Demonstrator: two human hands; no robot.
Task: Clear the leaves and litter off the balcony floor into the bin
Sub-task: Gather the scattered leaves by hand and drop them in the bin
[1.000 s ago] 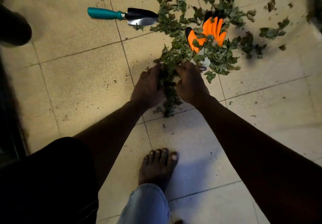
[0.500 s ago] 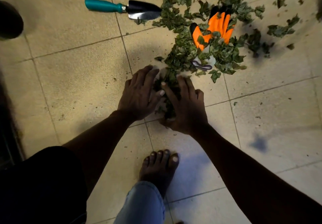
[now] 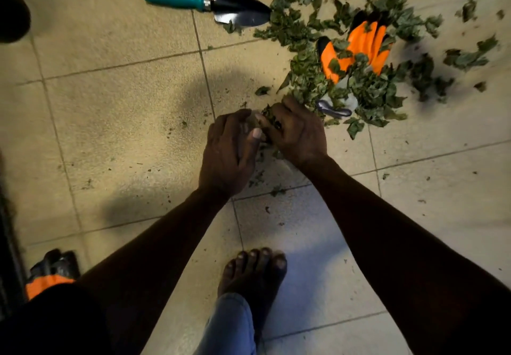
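Green leaves (image 3: 367,89) lie in a loose heap across the beige tiled floor (image 3: 116,111) at the upper right. My left hand (image 3: 229,153) and my right hand (image 3: 296,133) are cupped together at the heap's near edge, with a small bunch of leaves (image 3: 269,118) held between them. My right fingers curl round that bunch; my left thumb and fingers press against it from the left. Small leaf crumbs (image 3: 272,189) dot the tiles under the hands. No bin is in view.
A teal-handled trowel (image 3: 204,5) lies on the floor at the top. An orange and grey glove (image 3: 356,48) is half buried in the leaves. A second orange glove (image 3: 47,280) shows at the lower left. My bare foot (image 3: 254,274) stands below the hands.
Both hands have closed together from lying flat on the leaves and now hold a gathered bunch. The view has shifted slightly, bringing the lower-left glove into sight.
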